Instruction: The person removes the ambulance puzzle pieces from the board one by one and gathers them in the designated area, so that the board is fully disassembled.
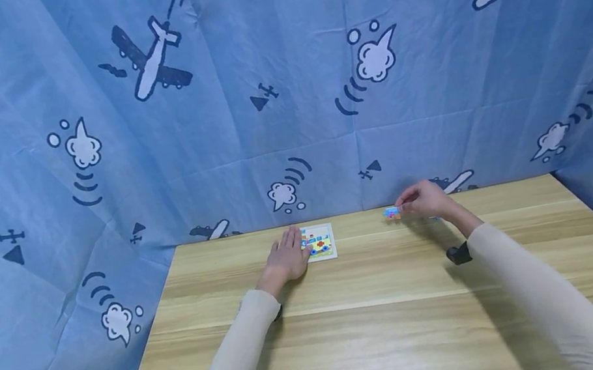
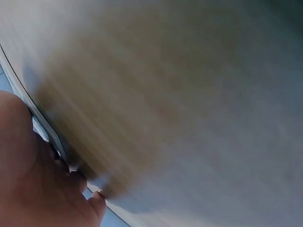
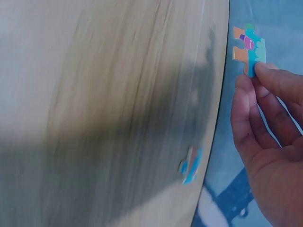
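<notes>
My left hand [image 1: 288,256] lies with straight fingers over the left part of a small white-framed jigsaw puzzle [image 1: 323,243] near the table's back edge. Colourful picture parts, with a red cross and blue round shapes, show to the right of the hand. In the left wrist view the palm [image 2: 28,175] is close to the tabletop and the puzzle's edge. My right hand [image 1: 425,199] pinches a jigsaw piece [image 3: 255,49] between thumb and fingertips, raised above the table. The piece is blue and orange with a pink spot. Below that hand another jigsaw piece [image 3: 192,165] lies on the wood.
The wooden table [image 1: 358,333] ends at the back against a blue curtain [image 1: 307,77] printed with planes and clouds. Curtain also hangs along the left and right sides. A black wrist strap part [image 1: 458,254] sticks out by the right sleeve.
</notes>
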Demonstrator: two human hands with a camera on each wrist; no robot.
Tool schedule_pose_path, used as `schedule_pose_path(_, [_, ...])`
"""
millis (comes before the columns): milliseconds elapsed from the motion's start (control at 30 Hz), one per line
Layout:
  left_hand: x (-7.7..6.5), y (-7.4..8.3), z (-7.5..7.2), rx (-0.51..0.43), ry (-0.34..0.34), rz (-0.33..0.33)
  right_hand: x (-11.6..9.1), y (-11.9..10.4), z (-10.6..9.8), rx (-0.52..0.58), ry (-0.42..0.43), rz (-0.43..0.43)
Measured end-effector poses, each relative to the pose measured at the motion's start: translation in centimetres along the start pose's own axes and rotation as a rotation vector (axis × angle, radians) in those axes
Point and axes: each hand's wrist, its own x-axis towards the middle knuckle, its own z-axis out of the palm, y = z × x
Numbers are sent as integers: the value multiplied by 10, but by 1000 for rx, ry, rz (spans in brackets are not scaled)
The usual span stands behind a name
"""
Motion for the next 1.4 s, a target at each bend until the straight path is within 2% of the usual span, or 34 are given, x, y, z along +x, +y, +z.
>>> schedule_pose_path(167, [0, 0, 1, -15, -14, -13, -6, 14, -6, 4, -7, 37])
schedule_pose_path(333, [8, -3, 5, -48, -10, -16, -8, 23, -10, -6, -8, 57])
schedule_pose_path(400, [8, -3, 4, -51, -16, -20, -8, 26, -11, -23, -1, 64])
schedule_pose_path(467, [2, 0, -1, -44, -24, -26, -7, 29, -11, -38, 2, 65])
schedule_pose_path(800, [0, 0, -3, -30, -27, -18, -5, 29, -13, -77, 6, 44])
schedule_pose_path(967, [1, 1, -1, -64, -46, -28, -3, 29, -7, -82, 16, 78])
schedule_pose_path(1167, [11, -4, 6, -92, -48, -18, 0, 28, 1, -116, 48, 114])
schedule_pose_path(1400, [22, -10, 14, -58, -71, -27, 1, 25, 3, -158, 90, 76])
